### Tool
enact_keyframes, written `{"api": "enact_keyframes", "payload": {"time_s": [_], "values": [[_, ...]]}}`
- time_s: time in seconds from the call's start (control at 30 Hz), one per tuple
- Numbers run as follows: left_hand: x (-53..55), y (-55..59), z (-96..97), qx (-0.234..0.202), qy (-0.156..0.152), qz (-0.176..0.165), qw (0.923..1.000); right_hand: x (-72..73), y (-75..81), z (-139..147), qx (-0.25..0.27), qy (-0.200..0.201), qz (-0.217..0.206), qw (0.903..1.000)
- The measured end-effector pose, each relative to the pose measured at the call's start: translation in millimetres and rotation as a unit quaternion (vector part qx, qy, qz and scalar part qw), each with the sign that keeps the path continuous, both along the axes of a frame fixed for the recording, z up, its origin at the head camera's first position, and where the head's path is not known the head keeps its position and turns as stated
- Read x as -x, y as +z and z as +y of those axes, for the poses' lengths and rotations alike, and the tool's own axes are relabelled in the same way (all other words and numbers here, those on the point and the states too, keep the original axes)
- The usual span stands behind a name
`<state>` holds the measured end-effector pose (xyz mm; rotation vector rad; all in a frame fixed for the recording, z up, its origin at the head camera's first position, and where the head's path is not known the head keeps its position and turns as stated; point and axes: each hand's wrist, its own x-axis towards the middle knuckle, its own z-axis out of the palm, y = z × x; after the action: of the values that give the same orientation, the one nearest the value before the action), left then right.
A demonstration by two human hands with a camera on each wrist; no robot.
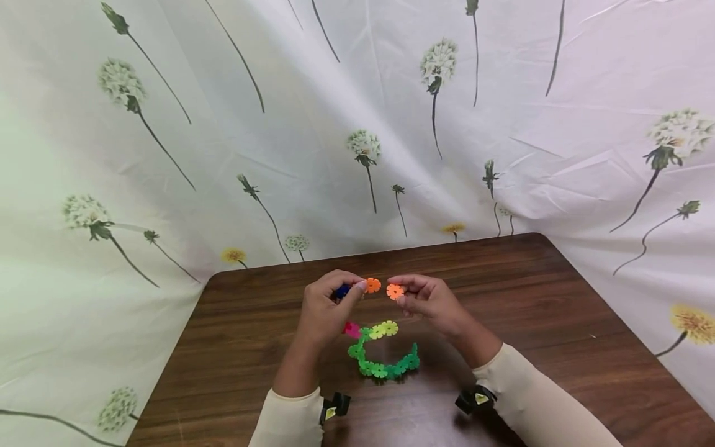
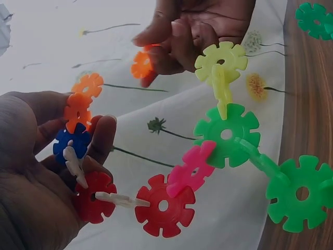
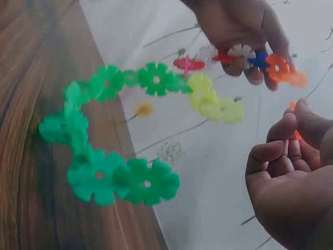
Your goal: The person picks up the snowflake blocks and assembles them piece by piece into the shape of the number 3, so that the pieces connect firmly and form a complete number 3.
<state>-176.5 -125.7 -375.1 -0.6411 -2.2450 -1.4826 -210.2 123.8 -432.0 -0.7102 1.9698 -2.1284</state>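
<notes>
My left hand [image 1: 326,310] pinches the orange end of a chain of interlocking flower-shaped discs between thumb and finger. An orange flower disc [image 1: 373,285] sticks out past the fingertips, and a blue disc [image 2: 70,145] sits behind it within the hand. From there the chain runs through white and red discs [image 2: 169,220] to a pink disc [image 2: 191,171]. Beyond the pink come green discs [image 3: 156,79] and a short yellow branch [image 1: 385,329]. My right hand [image 1: 438,307] pinches a loose orange flower disc [image 1: 395,292], a small gap away from the chain's orange end.
The green part of the chain [image 1: 380,370] curves below the hands over the brown wooden table [image 1: 251,347]. A white cloth [image 1: 307,205] printed with dandelions hangs behind the table. Each wrist wears a black camera strap [image 1: 485,396].
</notes>
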Motion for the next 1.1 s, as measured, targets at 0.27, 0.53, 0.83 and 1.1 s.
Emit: {"api": "enact_keyframes", "payload": {"time_s": [0.27, 0.53, 0.83, 1.1], "values": [[-0.2, 1.0, 2.8, 0.008, 0.002, 0.01, 0.9999, -8.4, 5.5, -6, 0.047, 0.017, -0.006, 0.9987], [-0.1, 0.2, 3.6, 0.006, -0.006, 0.018, 0.9998, -14.3, 8.8, -9, 0.1, 0.031, -0.028, 0.9941], [1.1, -2.2, 4.5, 0.004, -0.017, 0.033, 0.9993, -21.7, 15.9, -12, 0.111, 0.019, -0.044, 0.9927], [-2.5, 0.6, 7.0, 0.004, -0.023, 0.028, 0.9993, -25.1, 19.0, -15, 0.119, 0.015, -0.047, 0.9917]]}}
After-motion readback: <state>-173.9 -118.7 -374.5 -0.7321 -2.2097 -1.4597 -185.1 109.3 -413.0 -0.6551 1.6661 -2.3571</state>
